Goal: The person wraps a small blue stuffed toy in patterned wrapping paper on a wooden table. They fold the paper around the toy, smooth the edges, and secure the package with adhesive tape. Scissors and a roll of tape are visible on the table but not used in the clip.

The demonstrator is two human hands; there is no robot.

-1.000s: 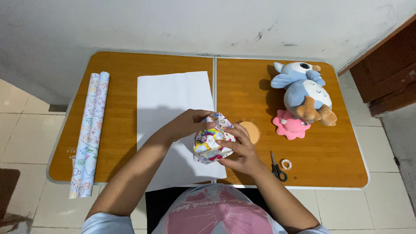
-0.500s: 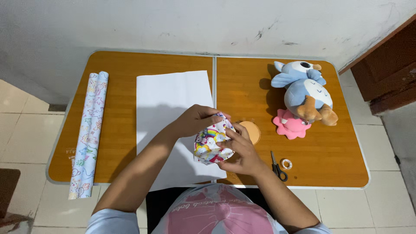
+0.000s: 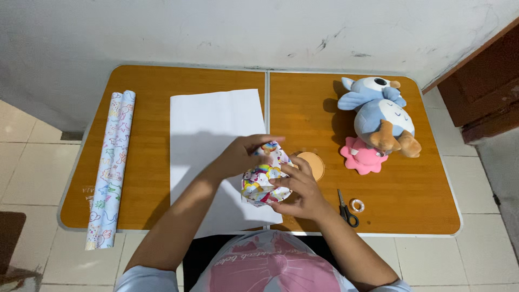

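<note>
So there's a small bundle wrapped in colourful cartoon-print paper (image 3: pixel 265 178), held just above the front-middle of the tabletop (image 3: pixel 303 103), right over the near edge of a white sheet (image 3: pixel 213 130). Both hands are on it. The left hand (image 3: pixel 243 154) comes in from the far-left side with its fingers (image 3: pixel 267 141) curled over the top of the bundle, pinching the gathered paper. The right hand (image 3: pixel 300 189) cups it from the near-right side, fingers closed around the lower part, thumb pressed on the paper.

Just beside the bundle on the right there's a round tan disc (image 3: pixel 313 164) lying flat, partly hidden by the right hand. A bit further right, near the front edge, are small black-handled scissors (image 3: pixel 346 208) and a little roll of clear tape (image 3: pixel 357 205), close together. Toward the far right sits a blue plush owl (image 3: pixel 378 113), resting against a pink star-shaped plush (image 3: pixel 363 156). Way over on the left edge lies a roll of printed wrapping paper (image 3: pixel 111 162), well apart from everything else.
</note>
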